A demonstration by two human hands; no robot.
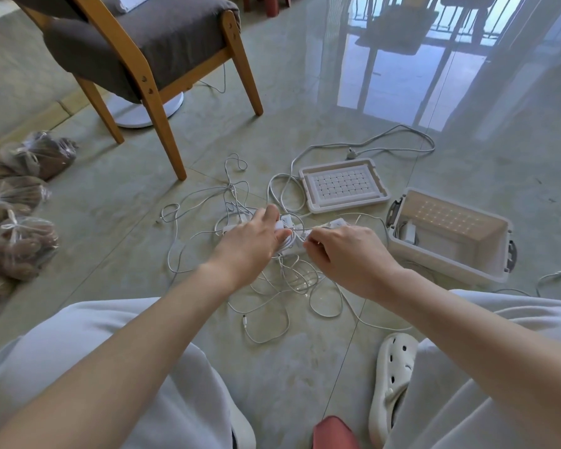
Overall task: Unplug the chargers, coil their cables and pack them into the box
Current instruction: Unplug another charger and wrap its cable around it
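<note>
The work is at the unplugging and untangling step, with most of the packing not yet done. Both hands meet over the tangle of thin white charger cables [325, 315] spread on the glossy tiled floor [305, 92] just ahead of the person's knees. The left hand [256, 236] is curled down over a small white charger block [285, 221] in the middle of the heap, and the right hand [345, 251] pinches a thin strand right beside it. The pale plastic storage box [499, 254] stands open to the right of the heap, holding one white charger [409, 233] at its near-left end, and its lid [379, 197] lies beyond the tangle. The next move probably calls for pulling the gripped block free while the other hand traces its own cable out of the knot before any coiling.
</note>
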